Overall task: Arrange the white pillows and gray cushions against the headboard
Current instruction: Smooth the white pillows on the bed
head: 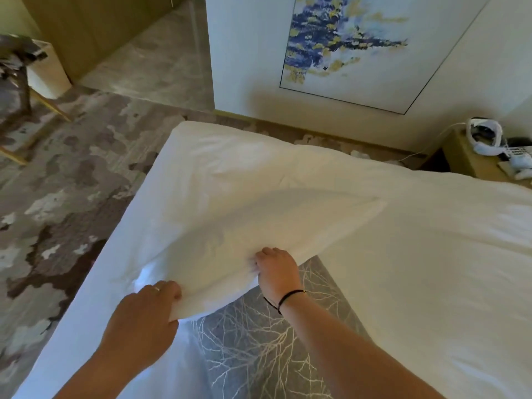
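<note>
A white pillow (239, 226) lies across the white bed (431, 269) at the middle of the view, its near edge lifted and bunched; the left hand (144, 315), at about 7 o'clock from the pillow's middle, has its fingers curled over the near corner and pinches the cloth, a ring showing on one finger; the right hand (276, 272), at about 5 o'clock, has its fingers curled into the same near edge and grips a fold, a dark band round the wrist. Under the raised edge, at 6 o'clock, a gray cushion (259, 349) with a pale branch pattern lies flat on the bed, partly covered by the pillow and crossed by the right forearm. The bed's left edge runs from 7 o'clock up to 11 o'clock, and past it the patterned carpet (63, 197) lies open; a chair (17, 90) stands far off at 10 o'clock, well apart from the bed. At 12 o'clock a pale wall carries a blue and gold painting (345, 47), with a strip of floor between it and the bed's far edge. At 2 o'clock a bedside table (466, 159) stands just beside the bed, bearing a white telephone (518, 156) and a white bundle (485, 136) I cannot make out; the bed's right half lies smooth and bare toward 3 o'clock.
</note>
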A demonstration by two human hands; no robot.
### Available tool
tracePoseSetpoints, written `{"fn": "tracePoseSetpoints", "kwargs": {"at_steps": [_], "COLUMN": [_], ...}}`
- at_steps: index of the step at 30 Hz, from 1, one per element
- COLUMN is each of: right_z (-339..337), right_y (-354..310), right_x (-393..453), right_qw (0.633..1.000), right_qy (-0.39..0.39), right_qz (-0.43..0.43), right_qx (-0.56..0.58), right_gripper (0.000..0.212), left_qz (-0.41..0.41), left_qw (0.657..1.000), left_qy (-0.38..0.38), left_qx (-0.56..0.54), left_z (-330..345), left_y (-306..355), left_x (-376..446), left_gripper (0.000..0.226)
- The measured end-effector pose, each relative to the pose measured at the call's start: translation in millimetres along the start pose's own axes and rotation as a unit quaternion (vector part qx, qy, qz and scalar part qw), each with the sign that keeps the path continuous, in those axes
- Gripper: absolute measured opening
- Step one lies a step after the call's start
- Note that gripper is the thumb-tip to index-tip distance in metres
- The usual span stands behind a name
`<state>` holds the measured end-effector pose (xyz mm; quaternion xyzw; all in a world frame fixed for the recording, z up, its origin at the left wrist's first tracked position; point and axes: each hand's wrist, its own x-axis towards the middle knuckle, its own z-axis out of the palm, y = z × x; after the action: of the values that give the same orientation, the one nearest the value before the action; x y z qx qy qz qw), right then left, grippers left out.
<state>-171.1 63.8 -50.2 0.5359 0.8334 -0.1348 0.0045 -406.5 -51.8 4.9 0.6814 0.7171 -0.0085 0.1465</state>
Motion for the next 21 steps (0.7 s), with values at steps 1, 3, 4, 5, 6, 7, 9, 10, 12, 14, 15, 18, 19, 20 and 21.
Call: {"fn": "tracePoseSetpoints", "kwargs": {"at_steps": [1,3,4,5,6,7,9,10,12,14,15,18,19,20,21], "right_z": [0,-6,-9,-13,-15,-16,-12,-9,-1,5,8,6,1,-4,-8], "right_y": [-3,-8,-12,-17,-24,-31,-45,-50,-54,-45,-36,5,20,33,43], "right_x": [1,1,-2,-5,-8,-13,-21,-25,-31,-37,-41,-47,-47,-45,-41], "right_qw": [1.0,0.999,0.999,0.998,0.998,0.998,0.997,0.997,0.998,0.999,0.999,0.999,0.999,0.998,0.996], "right_qy": [0.01,0.024,0.029,0.033,0.033,0.029,0.007,-0.009,-0.026,-0.017,-0.007,0.014,0.022,0.029,0.029], "right_qz": [0.001,-0.001,-0.009,-0.019,-0.03,-0.041,-0.061,-0.065,-0.059,-0.049,-0.042,0.005,0.021,0.03,0.035], "right_qx": [0.019,0.04,0.043,0.046,0.048,0.047,0.037,0.029,0.016,0.002,-0.01,-0.035,-0.041,-0.056,-0.076], "right_gripper": [0.022,0.019,0.017,0.015,0.014,0.012,0.013,0.014,0.013,0.015,0.022,0.04,0.04,0.04,0.04], "left_qz": [0.03,0.066,0.074,0.076,0.061,0.039,0.014,0.013,0.019,0.04,0.043,0.054,0.066,0.077,0.085], "left_qw": [0.999,0.993,0.989,0.988,0.988,0.99,0.993,0.991,0.989,0.989,0.99,0.991,0.992,0.992,0.992], "left_qy": [0.023,0.046,0.05,0.048,0.043,0.045,0.037,0.018,0.0,0.014,0.009,0.018,0.023,0.031,0.037], "left_qx": [0.025,0.088,0.117,0.128,0.131,0.128,0.114,0.135,0.148,0.14,0.135,0.121,0.104,0.095,0.088], "left_z": [9,21,24,30,36,40,43,45,56,61,62,57,55,57,59], "left_y": [8,31,43,52,60,64,61,57,45,42,43,46,46,45,45], "left_x": [-1,8,15,24,34,42,53,53,52,48,46,42,39,35,31], "left_gripper": [0.064,0.113,0.124,0.124,0.119,0.109,0.067,0.047,0.04,0.047,0.046,0.041,0.043,0.044,0.044]}}
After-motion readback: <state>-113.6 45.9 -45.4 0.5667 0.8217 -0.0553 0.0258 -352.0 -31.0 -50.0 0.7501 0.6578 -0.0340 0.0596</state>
